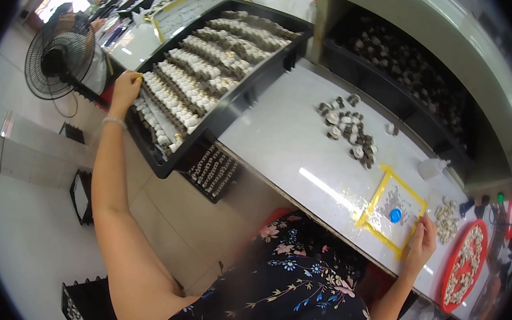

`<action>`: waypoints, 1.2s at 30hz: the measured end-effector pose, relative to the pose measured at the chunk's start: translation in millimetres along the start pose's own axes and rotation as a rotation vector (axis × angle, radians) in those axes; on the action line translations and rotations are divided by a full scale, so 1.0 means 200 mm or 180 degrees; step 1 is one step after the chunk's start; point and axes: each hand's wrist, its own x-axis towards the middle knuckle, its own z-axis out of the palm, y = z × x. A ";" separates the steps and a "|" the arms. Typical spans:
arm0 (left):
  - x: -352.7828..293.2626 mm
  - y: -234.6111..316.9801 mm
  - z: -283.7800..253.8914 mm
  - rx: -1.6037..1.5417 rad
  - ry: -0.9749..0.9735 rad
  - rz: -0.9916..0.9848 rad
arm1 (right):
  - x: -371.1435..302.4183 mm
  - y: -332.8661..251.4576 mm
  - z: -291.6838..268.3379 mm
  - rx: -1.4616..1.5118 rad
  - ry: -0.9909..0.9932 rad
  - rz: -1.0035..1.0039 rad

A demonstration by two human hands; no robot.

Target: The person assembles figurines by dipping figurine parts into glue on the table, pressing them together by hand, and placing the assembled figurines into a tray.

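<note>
While your left hand (127, 90) is closed at the near left edge of a large black plastic tray (243, 96), its fingers curled over the rim, your right hand (421, 242) is half curled at the white tabletop (282, 132), beside the right side of a rectangle of yellow tape (375, 196); you cannot tell from this view whether its fingers hold anything. The tray sits to your left, partly out past the table's front edge, and carries slanting rows of small white and grey-brown pieces (181, 82). Inside your taped rectangle lies a round blue plastic cap (395, 215), with grey smudges around it. Farther back on the table, between the tray and the rectangle, you have a loose pile of grey and white stubby pieces (351, 128). Near the rectangle's far corner is a white plastic squeeze bottle (433, 168). Past your right hand lie a heap of small pale pieces (445, 220) and a red oval tray (483, 250) with more of them. Behind the pile, a long black bin (393, 92) holds dark and white pieces under a shelf.
</note>
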 end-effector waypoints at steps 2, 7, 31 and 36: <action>-0.01 -0.14 -0.04 0.0113 -0.0245 0.0281 | 0.01 -0.05 0.01 -0.0226 -0.0053 -0.0038; -0.06 0.16 -0.17 0.0242 -0.0039 0.0140 | 0.02 -0.01 0.03 -0.0033 0.0061 -0.0173; -0.81 1.94 0.37 -0.1440 -0.0981 0.2071 | 0.14 -0.02 -0.27 -0.1984 0.0290 0.0395; -0.84 1.96 0.35 -0.1465 -0.1157 0.2424 | 0.14 0.03 -0.22 -0.2134 0.0232 -0.0069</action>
